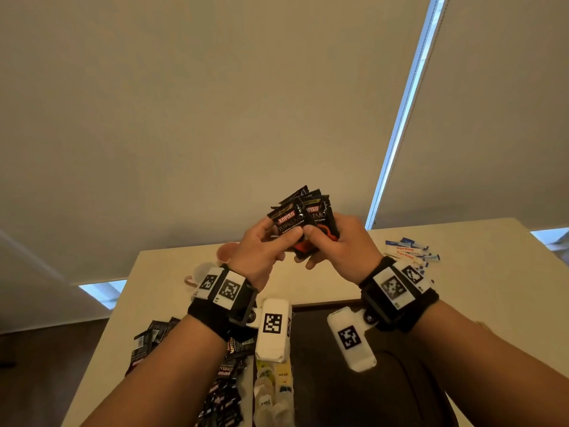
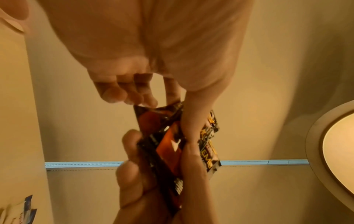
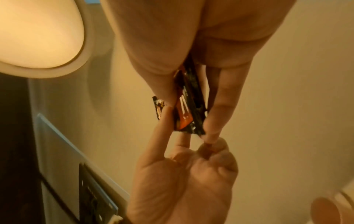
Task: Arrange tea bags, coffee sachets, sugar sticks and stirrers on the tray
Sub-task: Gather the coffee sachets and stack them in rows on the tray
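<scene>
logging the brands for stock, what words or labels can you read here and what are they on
"KOPIKO": on the coffee sachets that both hands hold, left hand and right hand.
"SUPREMO": under the brand on the front sachet, partly covered by thumbs.
Small line under that: ends in "Coffee", rest blurred.
Red words on the sugar sticks: too small to read.
Sachet pile and tea bags on the table: print mostly blurred.
</scene>
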